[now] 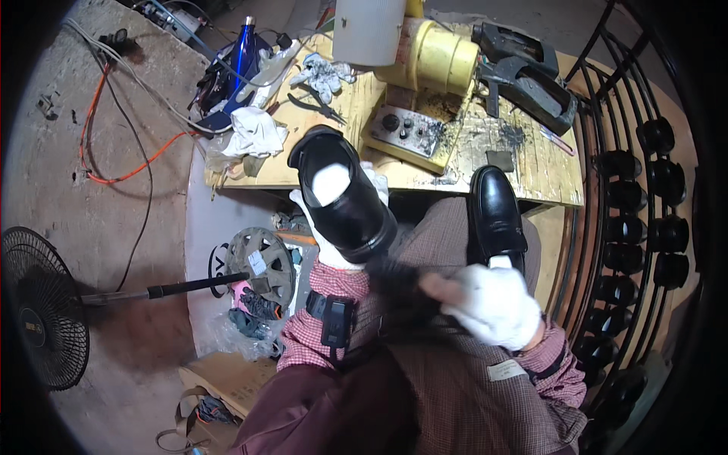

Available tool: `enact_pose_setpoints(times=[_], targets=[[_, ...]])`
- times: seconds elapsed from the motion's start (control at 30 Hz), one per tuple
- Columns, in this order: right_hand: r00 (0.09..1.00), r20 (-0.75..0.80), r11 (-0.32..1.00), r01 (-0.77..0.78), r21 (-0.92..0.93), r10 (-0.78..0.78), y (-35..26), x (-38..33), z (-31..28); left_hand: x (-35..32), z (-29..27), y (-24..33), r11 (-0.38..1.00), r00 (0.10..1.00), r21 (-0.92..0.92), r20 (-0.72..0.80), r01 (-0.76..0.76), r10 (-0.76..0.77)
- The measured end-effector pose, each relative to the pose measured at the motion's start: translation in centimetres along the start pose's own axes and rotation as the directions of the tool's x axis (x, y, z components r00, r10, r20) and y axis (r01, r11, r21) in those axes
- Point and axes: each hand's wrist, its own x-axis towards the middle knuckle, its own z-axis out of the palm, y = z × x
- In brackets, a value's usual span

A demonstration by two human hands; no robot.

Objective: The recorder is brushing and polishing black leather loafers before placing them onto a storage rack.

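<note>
My left hand (331, 199), in a white glove, is pushed inside a glossy black leather shoe (345, 205) and holds it up over my lap, opening facing the camera. My right hand (493, 303), also white-gloved, grips a brush (398, 282) with dark bristles, blurred by motion, just below the shoe's toe. A second black shoe (495, 216) lies on my right thigh, toe pointing away. Both forearms wear checked red sleeves, with a dark strap on the left wrist.
A wooden workbench (531, 171) ahead carries a yellow machine (428, 57), a control box (406, 133), pliers (318, 106), white gloves (324, 74) and rags. Black racks (644, 197) curve along the right. A fan (42, 303) and orange cable (114, 152) lie on the concrete floor at left.
</note>
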Motion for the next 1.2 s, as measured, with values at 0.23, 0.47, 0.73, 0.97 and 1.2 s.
enact_pose_setpoints(times=[0.23, 0.47, 0.73, 0.97, 1.2], targets=[[0.894, 0.448, 0.984, 0.054, -0.172, 0.03, 1.6, -2.3, -0.6, 0.5, -0.5, 0.3, 0.989, 0.998, 0.146, -0.054, -0.013, 0.021], [0.878, -0.205, 0.868, -0.344, 0.357, 0.432, 2.2, -3.8, -5.4, -4.2, 2.0, 1.3, 0.886, 0.918, 0.279, -0.253, 0.371, -0.305], [0.934, 0.327, 0.981, -0.176, 0.083, 0.141, 3.4, 0.3, -8.7, -7.0, 3.4, -1.6, 0.666, 0.757, 0.361, -0.314, 0.653, -0.573], [0.877, 0.468, 0.987, 0.041, 0.157, -0.111, 4.0, 2.0, -10.0, -8.0, 3.1, -2.4, 0.684, 0.651, -0.087, -0.242, 0.724, -0.72], [0.811, 0.571, 0.978, 0.013, 0.206, -0.131, 4.1, 2.7, -10.1, -7.3, 1.4, -2.1, 0.63, 0.638, 0.112, -0.208, 0.768, -0.741]])
